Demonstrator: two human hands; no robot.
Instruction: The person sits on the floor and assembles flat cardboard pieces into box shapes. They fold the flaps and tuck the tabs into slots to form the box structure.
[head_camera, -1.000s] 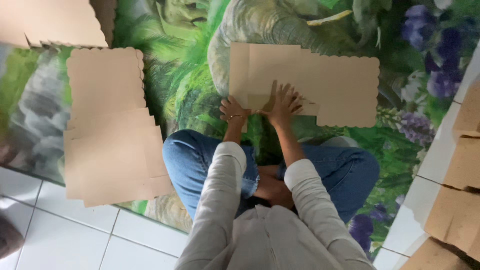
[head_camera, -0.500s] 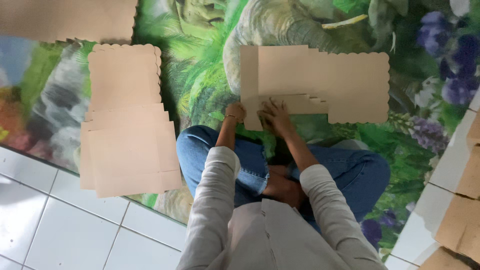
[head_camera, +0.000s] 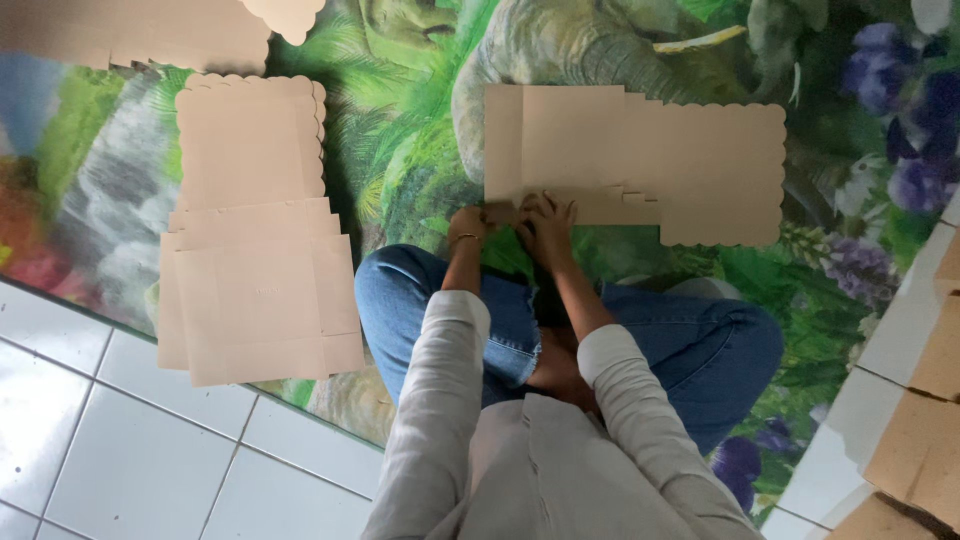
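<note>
Sitting cross-legged on a mat (head_camera: 420, 170) printed with jungle leaves, an elephant and purple flowers, the person leans forward over a flat tan cardboard blank (head_camera: 640, 160) that lies straight ahead of their knees. Both hands meet at the near edge of that blank, toward its left end. The left hand (head_camera: 468, 222), a thin bracelet at its wrist, has its fingers curled down onto a small flap at the cardboard's lower edge; it looks pinched on the flap, though the grip itself is too small to make out for certain. The right hand (head_camera: 545, 222) lies just beside it, nearly touching, fingers spread and pressing flat on the same edge, closed on nothing. The blank has a scalloped border on its right part and stepped notches along its near side. Off to the person's left, well apart from the hands, a stack of similar cardboard blanks (head_camera: 255, 240) rests half on the mat and half on the white tiled floor (head_camera: 110, 450). More cardboard (head_camera: 130, 30) lies at the far left corner, and further brown pieces (head_camera: 920, 440) sit on the tiles to the right. Blue jeans and light grey sleeves fill the near view.
</note>
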